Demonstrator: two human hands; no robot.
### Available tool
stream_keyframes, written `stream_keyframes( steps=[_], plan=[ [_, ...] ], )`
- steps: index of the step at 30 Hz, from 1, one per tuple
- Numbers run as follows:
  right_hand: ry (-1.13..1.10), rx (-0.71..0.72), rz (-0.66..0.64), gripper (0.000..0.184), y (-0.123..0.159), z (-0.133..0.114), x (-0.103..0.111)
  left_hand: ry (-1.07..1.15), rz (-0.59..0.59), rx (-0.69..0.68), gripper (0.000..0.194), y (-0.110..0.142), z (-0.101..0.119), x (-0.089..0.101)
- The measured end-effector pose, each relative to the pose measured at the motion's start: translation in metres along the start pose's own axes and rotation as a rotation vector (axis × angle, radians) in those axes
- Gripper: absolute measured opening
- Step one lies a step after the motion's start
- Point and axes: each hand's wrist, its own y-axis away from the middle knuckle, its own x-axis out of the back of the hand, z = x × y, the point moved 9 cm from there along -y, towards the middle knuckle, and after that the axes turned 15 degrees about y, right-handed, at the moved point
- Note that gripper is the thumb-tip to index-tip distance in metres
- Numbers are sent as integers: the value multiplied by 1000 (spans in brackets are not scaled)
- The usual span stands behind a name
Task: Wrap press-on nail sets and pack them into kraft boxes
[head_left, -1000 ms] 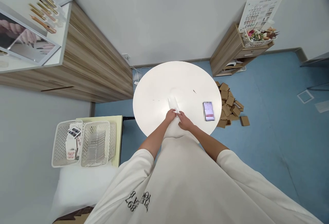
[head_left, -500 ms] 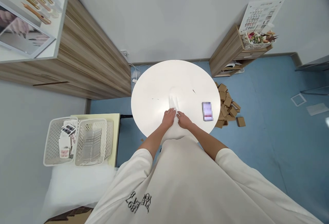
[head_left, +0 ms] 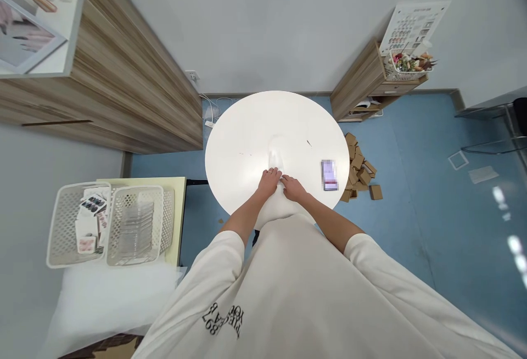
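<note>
Near the front of the white round table (head_left: 242, 117), my left hand (head_left: 269, 179) and my right hand (head_left: 293, 188) meet side by side. Both have their fingers bent down onto a narrow strip of translucent whitish wrap (head_left: 275, 157), which looks like thin plastic. The strip runs away from my fingertips toward the table's middle. Its near end is covered by my hands, so whether anything is rolled inside cannot be made out. To the right of my right hand lies a phone (head_left: 329, 175) with a lit, blurred screen.
Left, a pale yellow table (head_left: 178, 200) bears white baskets (head_left: 78, 189) with cards and clear plastic pieces. Small brown boxes (head_left: 359, 169) are heaped on the floor at right. A wood-grain cabinet (head_left: 135, 57) stands back left, a small shelf unit (head_left: 358, 82) back right.
The view has shifted a little to the right. My fingers have closed further over the near end of the wrap, with my left hand flatter across it.
</note>
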Motion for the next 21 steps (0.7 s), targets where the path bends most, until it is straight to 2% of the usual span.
stream_keyframes(
  steps=[5, 10, 13, 17, 21],
  plan=[
    [41, 30, 69, 43, 12, -8, 6, 10, -72, 146, 58, 14, -6, -1],
    [58, 110, 85, 34, 20, -16, 11, 209, -66, 212, 47, 32, -12, 1],
    [59, 125, 74, 32, 16, -15, 17, 298, -18, 235, 41, 37, -17, 6],
    [25, 102, 56, 35, -1, -7, 27, 243, 62, 288, 36, 38, -26, 11],
    [-8, 14, 33, 37, -29, 3, 34, 247, 252, 255, 45, 48, -26, 20]
  ],
)
